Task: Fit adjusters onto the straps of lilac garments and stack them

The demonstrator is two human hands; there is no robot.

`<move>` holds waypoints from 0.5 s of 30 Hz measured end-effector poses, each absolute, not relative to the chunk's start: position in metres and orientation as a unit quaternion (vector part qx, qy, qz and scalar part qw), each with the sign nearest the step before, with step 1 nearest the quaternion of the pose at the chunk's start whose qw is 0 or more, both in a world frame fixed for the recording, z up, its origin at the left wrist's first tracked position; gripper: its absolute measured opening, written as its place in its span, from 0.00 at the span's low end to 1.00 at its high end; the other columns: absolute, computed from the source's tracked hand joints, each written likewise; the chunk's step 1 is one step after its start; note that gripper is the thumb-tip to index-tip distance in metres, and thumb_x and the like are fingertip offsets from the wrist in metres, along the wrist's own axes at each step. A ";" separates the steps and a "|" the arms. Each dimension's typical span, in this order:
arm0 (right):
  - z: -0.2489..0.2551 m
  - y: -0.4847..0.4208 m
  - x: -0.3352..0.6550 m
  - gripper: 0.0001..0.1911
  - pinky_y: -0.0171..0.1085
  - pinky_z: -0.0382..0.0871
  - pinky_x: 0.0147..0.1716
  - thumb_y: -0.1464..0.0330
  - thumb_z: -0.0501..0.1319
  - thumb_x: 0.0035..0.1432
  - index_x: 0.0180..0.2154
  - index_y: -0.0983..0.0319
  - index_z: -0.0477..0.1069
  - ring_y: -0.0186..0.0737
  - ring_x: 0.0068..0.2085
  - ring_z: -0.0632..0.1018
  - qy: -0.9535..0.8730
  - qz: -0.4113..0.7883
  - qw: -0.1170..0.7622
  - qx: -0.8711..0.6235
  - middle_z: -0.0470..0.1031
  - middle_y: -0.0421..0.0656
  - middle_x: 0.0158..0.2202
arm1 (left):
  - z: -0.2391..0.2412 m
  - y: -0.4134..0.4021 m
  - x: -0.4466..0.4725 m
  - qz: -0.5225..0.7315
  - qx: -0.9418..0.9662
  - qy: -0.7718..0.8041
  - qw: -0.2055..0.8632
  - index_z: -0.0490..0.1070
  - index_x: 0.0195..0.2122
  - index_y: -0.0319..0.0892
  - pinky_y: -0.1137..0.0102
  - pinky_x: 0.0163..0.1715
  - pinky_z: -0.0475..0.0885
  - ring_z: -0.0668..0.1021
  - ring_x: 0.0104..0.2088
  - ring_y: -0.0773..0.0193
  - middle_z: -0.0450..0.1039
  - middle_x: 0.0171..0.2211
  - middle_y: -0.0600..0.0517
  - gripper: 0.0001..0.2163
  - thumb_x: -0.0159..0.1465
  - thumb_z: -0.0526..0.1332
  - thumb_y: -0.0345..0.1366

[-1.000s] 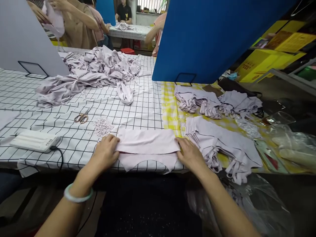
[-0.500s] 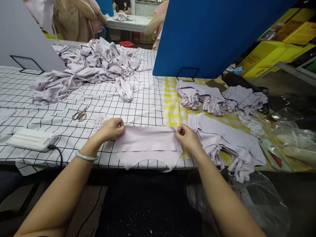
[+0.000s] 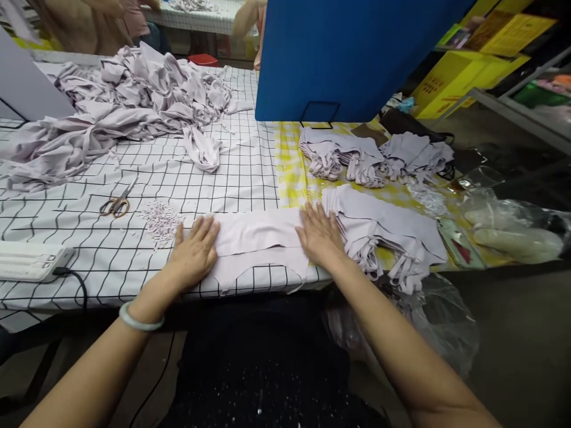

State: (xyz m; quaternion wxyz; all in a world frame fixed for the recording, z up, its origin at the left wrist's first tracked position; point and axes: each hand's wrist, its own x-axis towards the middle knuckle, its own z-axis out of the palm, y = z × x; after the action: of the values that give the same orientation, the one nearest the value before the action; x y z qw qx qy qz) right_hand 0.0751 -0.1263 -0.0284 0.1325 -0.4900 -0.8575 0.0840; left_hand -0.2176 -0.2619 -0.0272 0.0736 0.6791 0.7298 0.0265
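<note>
A pale pink folded garment (image 3: 256, 232) lies flat at the table's front edge, its lower part curved with narrow ends on both sides. My left hand (image 3: 194, 246) presses on its left end, palm down and fingers spread. On its right end rests my right hand (image 3: 320, 233), also flat with the fingers apart. Just right of that hand is a stack of similar folded garments (image 3: 392, 223) with straps dangling at the front. Small fabric snippets (image 3: 161, 221) lie in a heap beyond my left hand, with scissors (image 3: 115, 205) to the left of them.
A big pile of loose garments (image 3: 147, 95) covers the back left. A white power bank (image 3: 33, 260) with a black cable sits front left. A blue panel (image 3: 348, 53) stands at the back. More stacked garments (image 3: 343, 148) lie on the yellow checked cloth (image 3: 288, 160). People work beyond.
Both hands have let go of the garment's top edge and now lie flat on its ends. The garment rests flatter on the table. The camera view has shifted right and down.
</note>
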 end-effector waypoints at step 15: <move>-0.075 -0.244 0.127 0.22 0.43 0.69 0.50 0.50 0.62 0.59 0.41 0.63 0.78 0.45 0.45 0.78 -0.576 0.651 0.224 -0.442 0.80 0.45 0.41 | -0.046 -0.227 -0.058 0.372 0.749 0.477 0.270 0.69 0.46 0.39 0.62 0.45 0.77 0.78 0.42 0.60 0.75 0.41 0.45 0.21 0.54 0.51 0.17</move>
State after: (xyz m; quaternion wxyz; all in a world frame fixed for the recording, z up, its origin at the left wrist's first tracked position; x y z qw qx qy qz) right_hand 0.1268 -0.2437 -0.0748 0.2240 -0.4416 -0.5756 0.6508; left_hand -0.0583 -0.2271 -0.0460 0.2697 0.7492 0.4771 0.3719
